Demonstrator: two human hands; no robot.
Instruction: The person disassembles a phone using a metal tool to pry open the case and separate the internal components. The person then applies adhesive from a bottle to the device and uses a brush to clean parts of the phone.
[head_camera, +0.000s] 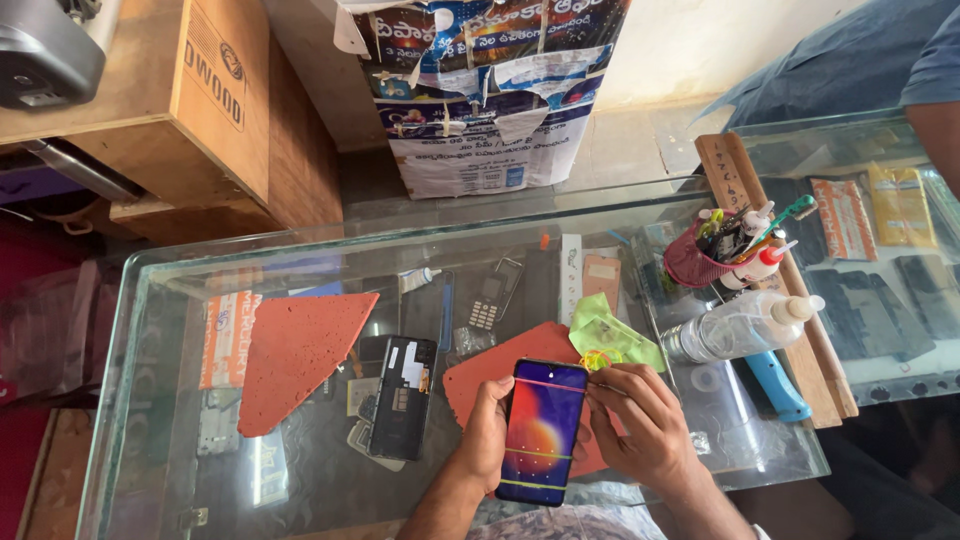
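Smartphone (540, 430), screen lit, sits above the red mat (500, 365) on the glass counter (150, 400). Left hand (487, 432) curls closed along its left edge; right hand (640, 425) pinches a yellow rubber band (597, 359) near its top corner.

— What lies on the glass surface (160, 300) at the left?

— An orange triangular mat (295, 350), and just right of it a black phone back cover (403, 397). Further back, a small keypad phone (487, 300).

— And to the right?

— A green cloth (610, 335), a clear plastic bottle (735, 328) lying on its side, and a red cup of tools (700, 262). A blue-handled tool (778, 387) lies near the bottle. A cardboard box (200, 90) stands beyond the surface.
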